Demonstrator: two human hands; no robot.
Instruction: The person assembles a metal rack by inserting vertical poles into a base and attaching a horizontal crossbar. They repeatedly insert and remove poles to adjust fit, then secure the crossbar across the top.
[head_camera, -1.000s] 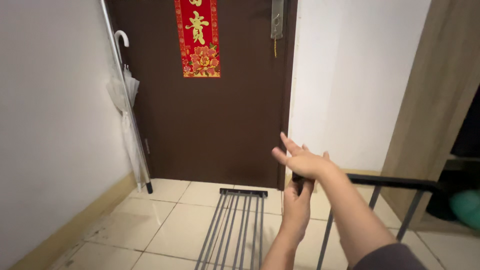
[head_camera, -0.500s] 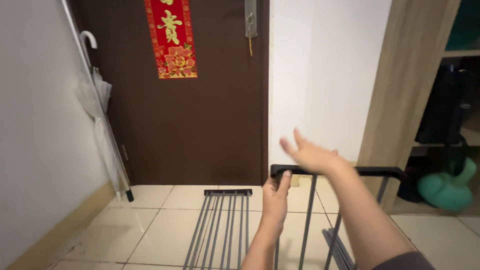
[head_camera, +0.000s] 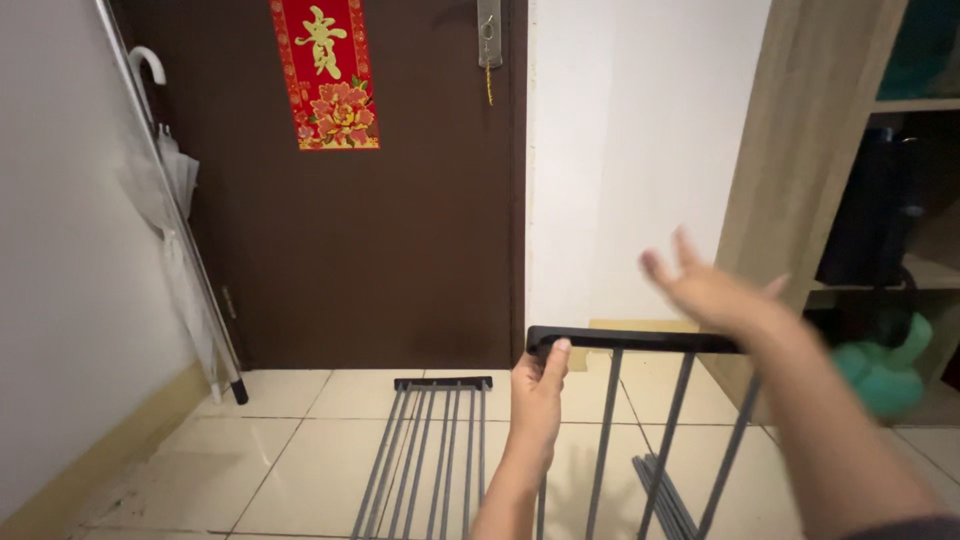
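Note:
My left hand (head_camera: 536, 392) grips the left end of the black top bar (head_camera: 640, 341) of a grey metal drying rack, whose thin rods (head_camera: 603, 440) run down from the bar. My right hand (head_camera: 706, 290) hovers open just above the right part of that bar, fingers spread, touching nothing. A second grey rack panel (head_camera: 430, 450) lies flat on the tiled floor to the left of my left arm.
A dark brown door (head_camera: 400, 200) with a red paper decoration (head_camera: 324, 75) faces me. A white folded umbrella (head_camera: 175, 200) leans in the left corner. A wooden shelf unit (head_camera: 800, 150) stands at right with a green object (head_camera: 885, 375) low beside it.
My view has swung to the right. My right hand has moved right along and above the bar, and my left hand stays gripping the bar's left end.

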